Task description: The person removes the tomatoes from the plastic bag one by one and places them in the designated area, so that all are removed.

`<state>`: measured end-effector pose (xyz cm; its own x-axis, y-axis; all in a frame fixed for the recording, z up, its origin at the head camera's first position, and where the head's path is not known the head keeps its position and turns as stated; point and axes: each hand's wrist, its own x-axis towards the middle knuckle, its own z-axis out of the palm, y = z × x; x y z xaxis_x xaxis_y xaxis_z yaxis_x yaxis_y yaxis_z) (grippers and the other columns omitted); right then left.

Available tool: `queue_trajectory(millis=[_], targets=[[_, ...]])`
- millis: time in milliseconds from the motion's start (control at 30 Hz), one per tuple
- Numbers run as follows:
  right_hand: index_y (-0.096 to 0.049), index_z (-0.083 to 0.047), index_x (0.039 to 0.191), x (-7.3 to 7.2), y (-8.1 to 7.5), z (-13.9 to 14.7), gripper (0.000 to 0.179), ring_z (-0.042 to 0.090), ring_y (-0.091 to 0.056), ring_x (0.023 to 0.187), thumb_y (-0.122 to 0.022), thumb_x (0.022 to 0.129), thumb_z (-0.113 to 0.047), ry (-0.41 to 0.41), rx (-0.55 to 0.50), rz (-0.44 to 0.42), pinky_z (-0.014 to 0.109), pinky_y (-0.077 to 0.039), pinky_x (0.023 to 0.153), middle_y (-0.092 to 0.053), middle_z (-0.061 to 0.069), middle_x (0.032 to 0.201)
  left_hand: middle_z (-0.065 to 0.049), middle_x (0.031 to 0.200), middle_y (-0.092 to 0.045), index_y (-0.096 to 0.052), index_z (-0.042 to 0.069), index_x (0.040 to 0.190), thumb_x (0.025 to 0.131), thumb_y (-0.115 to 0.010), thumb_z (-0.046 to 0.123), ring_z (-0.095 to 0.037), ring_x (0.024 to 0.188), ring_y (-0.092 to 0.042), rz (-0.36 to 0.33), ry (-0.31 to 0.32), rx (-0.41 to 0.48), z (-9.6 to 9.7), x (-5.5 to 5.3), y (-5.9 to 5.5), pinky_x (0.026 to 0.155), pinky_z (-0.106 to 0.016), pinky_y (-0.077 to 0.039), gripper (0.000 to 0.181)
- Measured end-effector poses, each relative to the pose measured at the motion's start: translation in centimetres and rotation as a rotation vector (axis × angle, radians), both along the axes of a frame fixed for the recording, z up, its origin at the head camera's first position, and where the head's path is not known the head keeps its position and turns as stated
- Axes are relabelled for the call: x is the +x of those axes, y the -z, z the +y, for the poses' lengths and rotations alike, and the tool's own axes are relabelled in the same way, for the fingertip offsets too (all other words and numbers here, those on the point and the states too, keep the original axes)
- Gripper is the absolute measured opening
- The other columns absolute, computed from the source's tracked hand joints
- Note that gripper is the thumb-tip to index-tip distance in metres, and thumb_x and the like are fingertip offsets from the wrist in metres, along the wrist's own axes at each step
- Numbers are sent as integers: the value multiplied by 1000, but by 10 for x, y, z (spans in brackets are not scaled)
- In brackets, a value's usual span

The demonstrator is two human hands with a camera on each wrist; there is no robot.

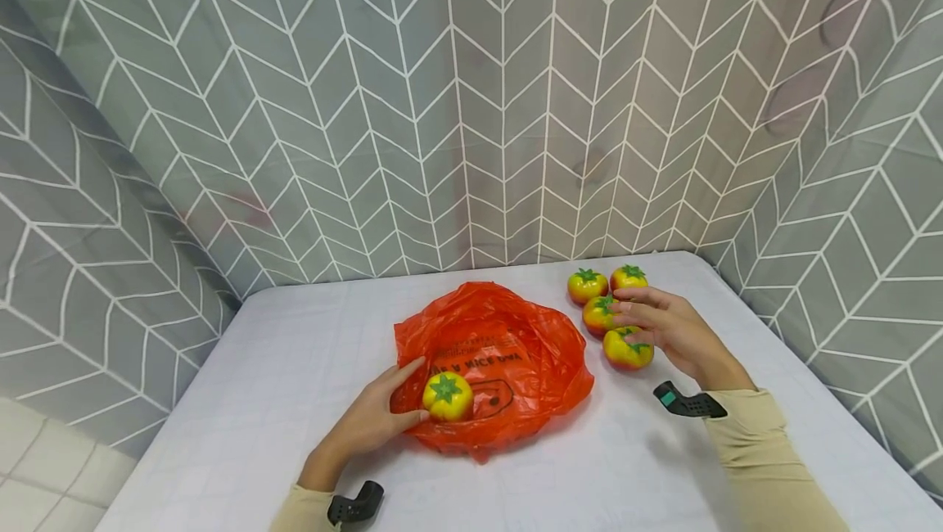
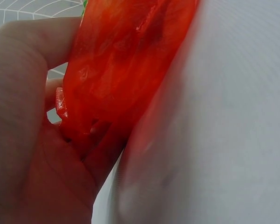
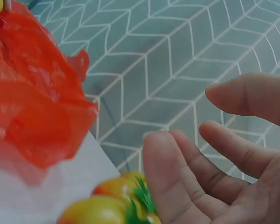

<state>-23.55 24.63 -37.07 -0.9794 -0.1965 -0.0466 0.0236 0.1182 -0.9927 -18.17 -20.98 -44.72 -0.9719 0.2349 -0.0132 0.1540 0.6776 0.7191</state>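
Note:
A red plastic bag [image 1: 548,368] with dark print lies spread on the white-covered table, its mouth facing up. Inside its left part sits a yellow-and-red tomato [image 1: 448,398] with a green leafy top. My left hand [image 1: 379,409] holds the bag's left edge beside that tomato, thumb in front and fingers behind. Red film [image 2: 116,60] lies between thumb and fingers in the left wrist view. Over on the right, my right hand [image 1: 674,331] hovers above a group of similar tomatoes, its fingers spread and nothing between them. The nearest of these is a tomato [image 1: 622,354] below the fingertips.
At the back right, a tomato [image 1: 584,288], another tomato [image 1: 626,275] and a third tomato [image 1: 598,317] stand close together. A grey curtain [image 1: 479,106] with white chevron lines hangs behind the table [image 1: 295,368] and along both sides.

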Motion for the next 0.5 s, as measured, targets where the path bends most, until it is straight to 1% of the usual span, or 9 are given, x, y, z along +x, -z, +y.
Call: queue_trajectory(millis=[133, 200, 367, 500], targets=[[-41, 9, 144, -2, -2, -13, 59, 25, -65, 109, -60, 101, -27, -37, -3, -4, 39, -58, 86, -64, 14, 127, -15, 154, -42, -46, 23, 152, 82, -80, 33, -40, 143, -34, 4, -2, 2, 0, 1, 0, 113, -66, -26, 79], [-43, 9, 143, -3, -2, -19, 58, 26, -66, 109, -62, 100, -26, -42, -21, -15, 41, -59, 85, -64, 15, 127, -14, 154, -42, -46, 24, 152, 82, -80, 34, -39, 143, -34, 1, -5, 1, 0, 0, 1, 113, -66, -25, 79], [-46, 8, 141, -6, -2, -31, 54, 32, -65, 109, -62, 100, -23, -56, -47, -42, 39, -60, 79, -67, 13, 122, -14, 155, -41, -46, 23, 153, 82, -81, 35, -39, 143, -34, 6, 2, 1, 0, 0, 0, 113, -66, -26, 79], [-49, 4, 141, -8, -1, -41, 52, 32, -65, 108, -63, 99, -24, -75, -38, -69, 43, -60, 82, -65, 16, 125, -14, 155, -41, -45, 23, 153, 82, -81, 35, -39, 144, -33, 6, 1, 1, 0, 0, 0, 113, -66, -26, 80]])
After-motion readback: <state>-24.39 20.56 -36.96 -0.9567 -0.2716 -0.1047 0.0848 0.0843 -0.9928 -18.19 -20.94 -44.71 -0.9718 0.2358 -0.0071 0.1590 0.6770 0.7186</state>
